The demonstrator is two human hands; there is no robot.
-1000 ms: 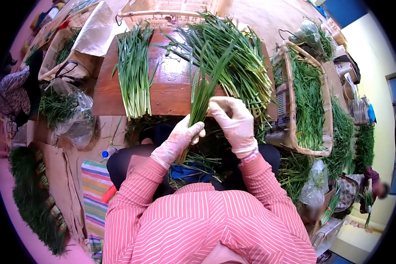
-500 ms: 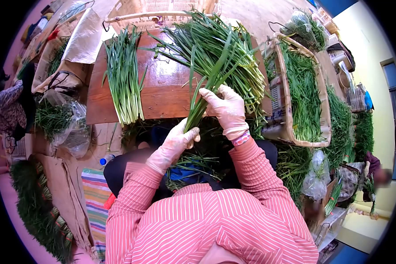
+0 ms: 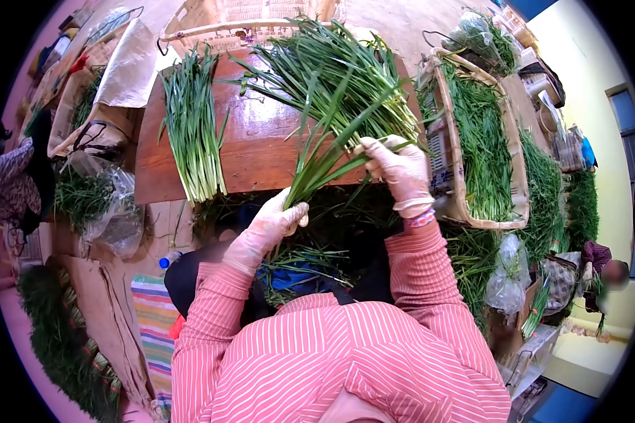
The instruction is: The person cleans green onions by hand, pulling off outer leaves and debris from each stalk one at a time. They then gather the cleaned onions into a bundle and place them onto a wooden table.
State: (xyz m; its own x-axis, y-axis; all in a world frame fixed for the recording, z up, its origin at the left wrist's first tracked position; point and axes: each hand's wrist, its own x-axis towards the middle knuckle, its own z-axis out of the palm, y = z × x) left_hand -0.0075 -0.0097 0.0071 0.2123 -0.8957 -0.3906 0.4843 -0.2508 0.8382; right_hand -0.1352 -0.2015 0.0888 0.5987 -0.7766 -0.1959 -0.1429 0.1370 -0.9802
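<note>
Left hand (image 3: pixel 271 222) clutching chive bunch (image 3: pixel 317 166), basket (image 3: pixel 450 151) alongside, table (image 3: pixel 257 151) beneath

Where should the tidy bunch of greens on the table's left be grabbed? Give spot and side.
Grip the tidy bunch around its pale stem ends, coming from above at the table's near edge. The stems lie packed and even there, while the far leaf tips fan out loosely.

We lose the stalk ends of the bunch (image 3: pixel 316 161) inside our left hand (image 3: pixel 271 224); loose greens (image 3: pixel 346 81) cover the desk (image 3: pixel 261 149) corner; the top edge crops the basket (image 3: pixel 219 28).
</note>
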